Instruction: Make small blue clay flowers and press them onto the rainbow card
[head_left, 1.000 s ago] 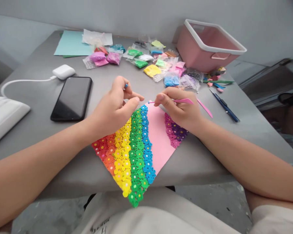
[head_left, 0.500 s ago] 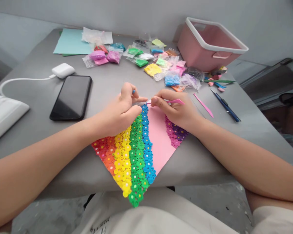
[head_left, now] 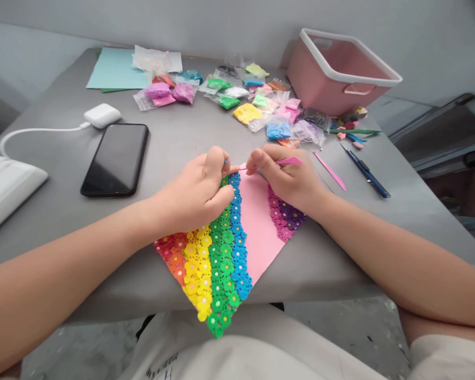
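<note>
A pink card (head_left: 257,227) lies at the table's front edge, covered in stripes of small clay flowers: red, orange, yellow, green, blue, and magenta and purple at the right. A bare pink band shows between the blue and magenta stripes. My left hand (head_left: 206,184) rests over the card's upper left, curled fingers closed on a bit of blue clay (head_left: 225,162), one fingertip stretched toward the card's top corner. My right hand (head_left: 291,177) grips a pink modelling tool (head_left: 293,160), its thin tip meeting that fingertip just above the blue stripe (head_left: 237,232).
Bags of coloured clay (head_left: 247,113) spread along the back, beside a pink basket (head_left: 332,79). To the right lie another pink tool (head_left: 330,171) and a dark blue craft knife (head_left: 364,171). A phone (head_left: 116,158), white earbud case (head_left: 102,115) and cable are at left.
My left hand has shifted slightly right and down, its curled fingers closer to the tool tip. The card has turned a little. My right hand still holds the pink tool.
</note>
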A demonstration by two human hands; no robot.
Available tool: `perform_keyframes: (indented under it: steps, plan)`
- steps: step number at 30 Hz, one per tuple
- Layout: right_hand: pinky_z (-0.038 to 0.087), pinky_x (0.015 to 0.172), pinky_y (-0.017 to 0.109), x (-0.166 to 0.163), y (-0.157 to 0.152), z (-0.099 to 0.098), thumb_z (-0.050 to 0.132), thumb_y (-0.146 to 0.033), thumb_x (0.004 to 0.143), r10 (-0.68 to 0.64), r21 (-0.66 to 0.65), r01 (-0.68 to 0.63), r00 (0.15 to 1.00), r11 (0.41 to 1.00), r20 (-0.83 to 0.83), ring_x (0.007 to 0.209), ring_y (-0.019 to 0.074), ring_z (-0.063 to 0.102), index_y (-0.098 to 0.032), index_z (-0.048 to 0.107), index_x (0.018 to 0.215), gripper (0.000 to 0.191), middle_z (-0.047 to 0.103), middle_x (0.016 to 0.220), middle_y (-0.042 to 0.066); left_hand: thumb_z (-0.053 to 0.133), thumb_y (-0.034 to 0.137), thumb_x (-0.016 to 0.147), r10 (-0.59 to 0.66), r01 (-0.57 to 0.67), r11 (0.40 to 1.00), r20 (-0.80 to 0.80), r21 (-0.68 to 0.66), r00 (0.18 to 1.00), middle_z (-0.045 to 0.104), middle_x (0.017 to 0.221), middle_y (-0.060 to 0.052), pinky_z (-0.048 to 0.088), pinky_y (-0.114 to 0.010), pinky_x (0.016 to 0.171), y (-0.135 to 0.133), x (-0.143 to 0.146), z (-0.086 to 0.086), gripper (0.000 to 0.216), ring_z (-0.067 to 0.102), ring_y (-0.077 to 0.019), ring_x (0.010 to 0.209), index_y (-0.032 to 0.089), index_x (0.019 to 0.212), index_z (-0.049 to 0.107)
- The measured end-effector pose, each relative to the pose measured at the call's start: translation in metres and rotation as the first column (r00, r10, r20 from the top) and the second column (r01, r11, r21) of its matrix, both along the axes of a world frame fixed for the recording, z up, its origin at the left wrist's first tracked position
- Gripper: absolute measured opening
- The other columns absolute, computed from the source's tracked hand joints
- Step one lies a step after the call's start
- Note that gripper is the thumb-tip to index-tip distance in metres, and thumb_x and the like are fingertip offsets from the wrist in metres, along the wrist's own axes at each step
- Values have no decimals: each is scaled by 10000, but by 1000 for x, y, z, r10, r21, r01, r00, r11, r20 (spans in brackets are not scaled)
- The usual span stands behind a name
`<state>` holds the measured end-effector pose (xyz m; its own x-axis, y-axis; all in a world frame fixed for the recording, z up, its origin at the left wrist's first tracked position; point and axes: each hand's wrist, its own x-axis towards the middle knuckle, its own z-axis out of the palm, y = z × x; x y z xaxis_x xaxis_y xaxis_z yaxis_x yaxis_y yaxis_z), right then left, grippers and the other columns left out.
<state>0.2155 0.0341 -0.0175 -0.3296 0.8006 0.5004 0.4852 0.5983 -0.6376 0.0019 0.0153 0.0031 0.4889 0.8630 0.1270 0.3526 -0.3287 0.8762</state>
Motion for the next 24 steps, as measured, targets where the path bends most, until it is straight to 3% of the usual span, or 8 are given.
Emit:
perform_keyframes:
  steps: [3,6,10,13,17,19,22,24]
  plan:
    - [455,645,272,-1,-2,1,484,-603,1002,-81,17,85,985,996,-152,637,116,632,-212,675,706,526,692,659,6,544,187,796,-46,66,993,-199,95,979,623,1165,-147,364,-535,1100,0,0,0,211,541,-382,1329,238,942,401]
    - [464,654,281,0,-3,3,473,-591,1010,-99,35,108,975,994,-198,634,117,626,-216,683,715,522,686,658,5,485,203,851,-62,101,985,-265,138,962,624,1205,-174,392,-541,1062,0,0,2,172,555,-367,1325,235,965,362]
    - [497,758,307,1,-1,4,348,-606,1043,-93,95,121,961,988,-260,753,136,660,-202,681,763,594,706,753,38,520,284,896,-29,42,994,-133,98,991,620,1302,-153,429,-476,1043,1,0,2,176,588,-294,1262,238,970,367]
    - [503,781,314,2,-2,6,330,-593,1053,-115,155,160,958,975,-264,816,143,651,-207,665,806,568,688,821,48,466,374,972,74,-76,996,56,40,996,668,1180,-94,469,-397,966,4,1,2,153,631,-231,1106,222,964,469]
    - [487,677,309,2,-9,12,396,-477,1071,-127,215,147,986,965,-106,687,134,597,-219,680,912,415,637,759,20,447,348,1010,153,-155,988,98,12,983,684,885,-46,498,-331,861,4,4,8,295,630,-183,873,191,858,645]
    - [479,652,302,2,-13,15,483,-407,1052,-93,299,89,996,950,-1,666,130,575,-227,707,934,311,622,739,15,543,330,982,158,-157,987,78,-21,984,715,890,-40,506,-324,872,2,4,13,239,643,-185,881,185,905,717]
    - [450,576,269,3,-17,18,670,-285,959,-3,394,-29,997,919,79,602,102,523,-235,740,975,88,571,709,-10,667,324,925,138,-109,979,162,-174,977,754,959,-40,521,-326,895,-1,4,16,173,678,-199,948,188,984,758]
    - [442,542,263,4,-19,18,736,-245,908,38,418,-78,994,905,103,581,94,508,-248,750,1022,115,570,723,-15,731,338,883,126,-51,956,250,-288,960,761,970,-42,534,-329,892,-2,3,16,179,697,-203,960,185,974,751]
